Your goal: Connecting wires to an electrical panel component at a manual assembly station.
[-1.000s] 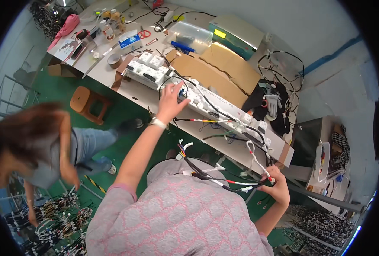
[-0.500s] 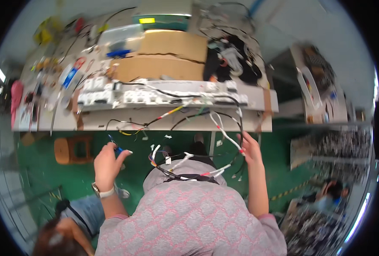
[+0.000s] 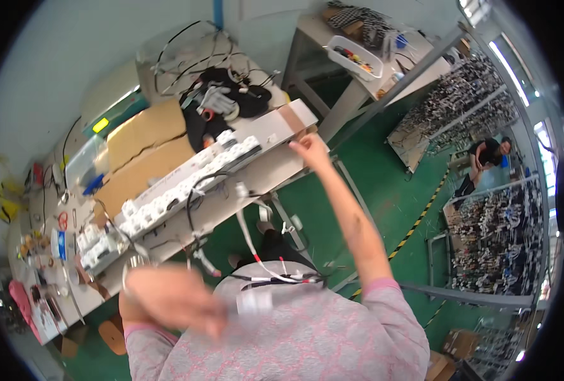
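Swung left hand (image 3: 177,298) in before the chest since half a second ago, and shifted right hand from the red-banded cable (image 3: 251,241) to the board's end; left too blurred to tell whether grasping or released, close to an equally blurred white piece (image 3: 254,301); wire harness (image 3: 285,277) across the lap, seemingly freed on the right side by that shift; farther out, right hand (image 3: 310,150) beside the taped end of the white board (image 3: 304,114), grip impossible to tell; behind, on the bench (image 3: 266,173), cardboard (image 3: 145,136).
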`<state>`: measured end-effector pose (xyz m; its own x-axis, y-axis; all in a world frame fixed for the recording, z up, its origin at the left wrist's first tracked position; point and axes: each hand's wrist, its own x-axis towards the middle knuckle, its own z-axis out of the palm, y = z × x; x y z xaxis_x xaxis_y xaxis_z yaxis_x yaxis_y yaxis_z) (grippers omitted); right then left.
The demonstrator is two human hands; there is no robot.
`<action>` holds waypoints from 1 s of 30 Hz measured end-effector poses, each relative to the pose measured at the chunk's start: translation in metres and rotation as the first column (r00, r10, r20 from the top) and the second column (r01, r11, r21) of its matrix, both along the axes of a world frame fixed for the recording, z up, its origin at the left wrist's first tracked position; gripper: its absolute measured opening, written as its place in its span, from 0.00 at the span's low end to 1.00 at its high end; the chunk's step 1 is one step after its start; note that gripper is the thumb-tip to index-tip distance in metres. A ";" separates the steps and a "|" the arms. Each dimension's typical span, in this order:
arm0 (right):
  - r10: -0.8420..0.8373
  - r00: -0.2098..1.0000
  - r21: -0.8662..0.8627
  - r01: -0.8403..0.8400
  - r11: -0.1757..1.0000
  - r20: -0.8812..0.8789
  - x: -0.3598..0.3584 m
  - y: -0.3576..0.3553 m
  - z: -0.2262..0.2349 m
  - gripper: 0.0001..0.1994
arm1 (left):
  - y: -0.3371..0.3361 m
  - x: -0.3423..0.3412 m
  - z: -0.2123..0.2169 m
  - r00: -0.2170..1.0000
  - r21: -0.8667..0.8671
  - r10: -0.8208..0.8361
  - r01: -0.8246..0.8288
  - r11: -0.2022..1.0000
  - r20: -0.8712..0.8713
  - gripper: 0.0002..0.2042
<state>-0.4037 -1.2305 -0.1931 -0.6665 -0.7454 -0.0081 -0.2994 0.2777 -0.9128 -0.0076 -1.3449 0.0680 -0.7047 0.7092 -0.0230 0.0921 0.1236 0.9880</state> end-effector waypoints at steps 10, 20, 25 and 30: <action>-0.014 0.975 0.161 0.051 0.986 -0.223 -0.012 0.006 -0.054 0.21 | 0.055 -0.064 0.022 0.962 0.140 0.179 -0.210 0.968 0.206 0.14; 0.394 0.620 -0.447 -0.078 0.891 0.679 0.039 0.208 0.087 0.24 | 0.012 -0.220 0.138 0.637 0.417 0.755 -0.735 0.534 0.155 0.22; -0.452 0.892 -0.716 0.314 0.624 -0.003 0.007 0.337 0.256 0.19 | 0.043 -0.254 0.177 0.798 0.514 0.600 -0.539 0.667 0.057 0.19; -0.924 0.050 -0.839 0.403 0.365 -0.378 0.076 0.380 0.391 0.11 | 0.084 -0.281 0.216 0.870 0.756 0.493 -0.326 0.567 0.005 0.12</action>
<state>-0.3281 -0.8500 0.1983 -0.3408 0.3450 0.8745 -0.7375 0.4788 -0.4763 -0.2888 -1.2606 0.2841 -0.8526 0.0698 0.5179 0.4058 -0.5359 0.7404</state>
